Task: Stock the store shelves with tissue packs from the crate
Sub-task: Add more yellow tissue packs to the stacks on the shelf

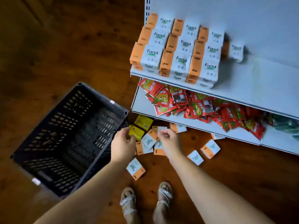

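Several white-and-orange "Facial" tissue packs (pixel 148 140) lie scattered on the wooden floor below the shelving. Two yellow packs (pixel 143 122) lie among them. My left hand (pixel 123 143) pinches the nearer yellow pack (pixel 136 133) at its edge. My right hand (pixel 169 140) hovers over the pile with fingers curled, and I cannot tell whether it holds a pack. The dark plastic crate (pixel 48 130) stands on the floor at left, with nothing visible inside. Stacked tissue packs (pixel 176 50) fill the left part of the upper white shelf (pixel 252 81).
Red snack sachets (pixel 199 107) lie heaped on the lower shelf (pixel 142 104). More tissue packs lie at the floor's right (pixel 210 148) and near my sandalled feet (pixel 135 168). The shelf's back panel (pixel 242 16) rises behind the stacks. Dark wooden floor (pixel 56 38) spreads to the left.
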